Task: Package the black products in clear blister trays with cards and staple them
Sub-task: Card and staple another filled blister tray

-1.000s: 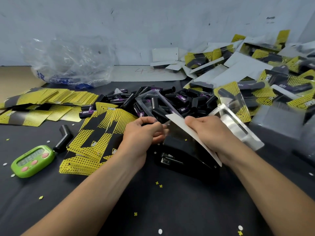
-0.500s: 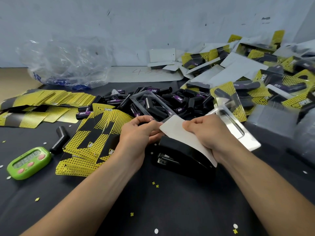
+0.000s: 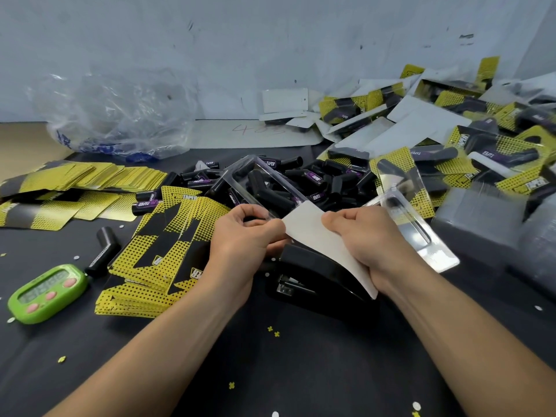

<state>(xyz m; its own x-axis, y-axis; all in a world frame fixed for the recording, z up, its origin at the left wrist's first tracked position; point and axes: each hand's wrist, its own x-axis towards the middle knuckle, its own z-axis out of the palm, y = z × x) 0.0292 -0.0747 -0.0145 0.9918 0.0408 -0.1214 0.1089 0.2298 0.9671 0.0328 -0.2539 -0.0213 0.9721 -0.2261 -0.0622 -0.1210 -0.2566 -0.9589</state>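
Black cloth covers the counter (image 3: 270, 365) nearest us, and on it sits the black stapler (image 3: 316, 275). Just above it our hands work close together: the left hand (image 3: 240, 236) pinches the corner where the clear blister tray (image 3: 233, 182) meets the card (image 3: 313, 236), the right hand (image 3: 364, 239) curls round the card's right edge. We judge both pieces light; the card bends easily, the thin tray is slick and flexes, so we hold at the rims and edges, never the bubble. Beyond lies the heap of black products (image 3: 331, 182), small and rigid-looking, easy to pick by the middle. Finished packs (image 3: 451, 152) pile farther right.
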